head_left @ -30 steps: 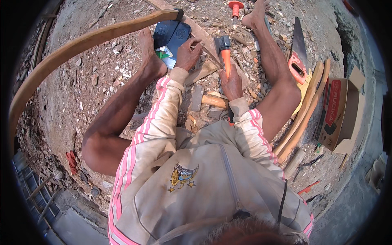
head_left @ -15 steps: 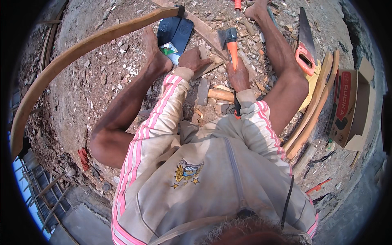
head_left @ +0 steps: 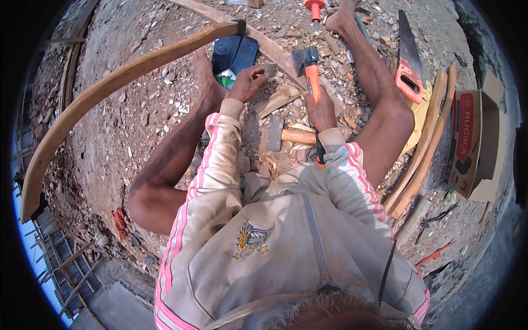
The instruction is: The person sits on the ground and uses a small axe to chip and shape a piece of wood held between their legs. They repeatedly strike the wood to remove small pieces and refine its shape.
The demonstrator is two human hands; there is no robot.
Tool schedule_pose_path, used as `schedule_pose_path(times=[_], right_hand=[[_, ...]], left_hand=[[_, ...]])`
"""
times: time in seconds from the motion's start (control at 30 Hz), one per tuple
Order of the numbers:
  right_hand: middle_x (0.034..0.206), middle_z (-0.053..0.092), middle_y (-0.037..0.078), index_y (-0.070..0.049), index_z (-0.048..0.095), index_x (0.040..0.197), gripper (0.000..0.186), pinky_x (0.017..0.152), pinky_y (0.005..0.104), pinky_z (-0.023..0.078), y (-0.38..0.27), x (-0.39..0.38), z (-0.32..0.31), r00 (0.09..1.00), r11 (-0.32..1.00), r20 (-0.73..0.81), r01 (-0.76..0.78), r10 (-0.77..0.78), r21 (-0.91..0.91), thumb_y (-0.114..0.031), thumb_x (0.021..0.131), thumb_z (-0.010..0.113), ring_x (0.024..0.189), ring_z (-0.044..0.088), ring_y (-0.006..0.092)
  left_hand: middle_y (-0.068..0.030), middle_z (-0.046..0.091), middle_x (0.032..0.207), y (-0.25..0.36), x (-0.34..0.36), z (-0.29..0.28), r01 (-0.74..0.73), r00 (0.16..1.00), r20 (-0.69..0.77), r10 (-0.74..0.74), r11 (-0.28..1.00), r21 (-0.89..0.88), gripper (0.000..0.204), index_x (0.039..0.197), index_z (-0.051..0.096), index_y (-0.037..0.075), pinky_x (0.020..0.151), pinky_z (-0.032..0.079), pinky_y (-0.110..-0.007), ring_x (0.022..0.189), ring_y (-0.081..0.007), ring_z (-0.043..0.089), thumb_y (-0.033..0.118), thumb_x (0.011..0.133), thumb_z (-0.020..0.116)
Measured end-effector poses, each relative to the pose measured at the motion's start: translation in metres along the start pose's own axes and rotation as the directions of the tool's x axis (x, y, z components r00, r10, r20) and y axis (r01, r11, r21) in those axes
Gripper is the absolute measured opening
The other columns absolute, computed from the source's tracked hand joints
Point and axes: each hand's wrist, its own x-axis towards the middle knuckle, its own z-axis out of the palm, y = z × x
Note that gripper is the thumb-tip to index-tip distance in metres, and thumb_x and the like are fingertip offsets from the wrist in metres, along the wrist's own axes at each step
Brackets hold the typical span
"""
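Note:
In my right hand [head_left: 320, 111] is a hatchet [head_left: 312, 80] with an orange-and-black handle, gripped just below its dark head, blade up. My left hand [head_left: 248, 83] hovers empty near my left foot, fingers loosely curled and a little apart. Close to its fingertips stands a small wood block [head_left: 270, 69]; whether they touch it I cannot tell. A split wood piece [head_left: 279, 101] lies on the ground between my hands. Nearer me rests a hammer [head_left: 298, 136] with a wooden handle and grey head. A long brown plank [head_left: 267, 45] runs diagonally beyond my hands.
A curved wooden beam [head_left: 104, 80] arcs across the left. Dark blue flat pads [head_left: 235, 50] lie by my left foot. To the right are a handsaw [head_left: 410, 66], curved wood strips [head_left: 426, 148] and an open cardboard box [head_left: 467, 143]. A red-handled tool [head_left: 315, 10] is at the far edge.
My left hand has let go of the split wood piece and drawn back left, its fingers curling. My right hand keeps the hatchet in nearly the same place.

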Motion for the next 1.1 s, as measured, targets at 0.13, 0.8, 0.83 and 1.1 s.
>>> schedule_pose_path(times=[0.13,0.8,0.83,1.1], right_hand=[[0.089,0.065,0.033,-0.003,0.05,0.113,0.033,0.071,0.0567,0.048,-0.005,-0.001,-0.003,1.0,1.0,-0.003,-0.004,0.004,0.017,-0.029,0.095,0.062,0.087,0.064,0.0533],[0.087,0.066,0.032,-0.003,0.051,0.112,0.033,0.071,0.0567,0.049,-0.002,-0.003,-0.003,1.0,0.998,-0.006,-0.027,0.027,0.048,-0.028,0.094,0.063,0.086,0.065,0.0523],[0.087,0.066,0.032,-0.003,0.05,0.112,0.033,0.071,0.0569,0.049,-0.001,-0.003,-0.002,0.999,0.998,-0.003,-0.033,0.034,0.054,-0.027,0.094,0.063,0.086,0.065,0.0523],[0.088,0.066,0.032,-0.003,0.05,0.113,0.034,0.072,0.0579,0.049,-0.002,-0.003,-0.001,0.998,0.995,0.013,-0.067,0.067,0.067,-0.027,0.093,0.063,0.086,0.064,0.053]], left_hand=[[-0.0088,0.069,0.088,0.0,0.002,0.007,-0.027,0.999,-0.029,0.027,0.999,0.024,0.023,0.105,0.066,-0.001,0.072,0.052,-0.032,0.076,-0.014,0.065,0.019,0.093,0.063],[-0.0201,0.064,0.089,0.044,0.023,0.012,-0.115,0.958,-0.141,0.251,0.781,0.615,0.025,0.101,0.07,0.002,0.079,0.051,-0.048,0.088,-0.0396,0.064,0.024,0.091,0.067],[-0.02,0.064,0.09,0.043,0.029,0.013,-0.124,0.96,-0.113,0.257,0.749,0.65,0.025,0.102,0.07,0.002,0.08,0.051,-0.048,0.089,-0.0402,0.064,0.024,0.091,0.066],[-0.0222,0.068,0.098,0.055,0.05,0.028,-0.222,0.962,0.031,0.272,0.708,0.67,0.031,0.108,0.069,0.002,0.08,0.052,-0.047,0.094,-0.0419,0.066,0.029,0.093,0.066]])
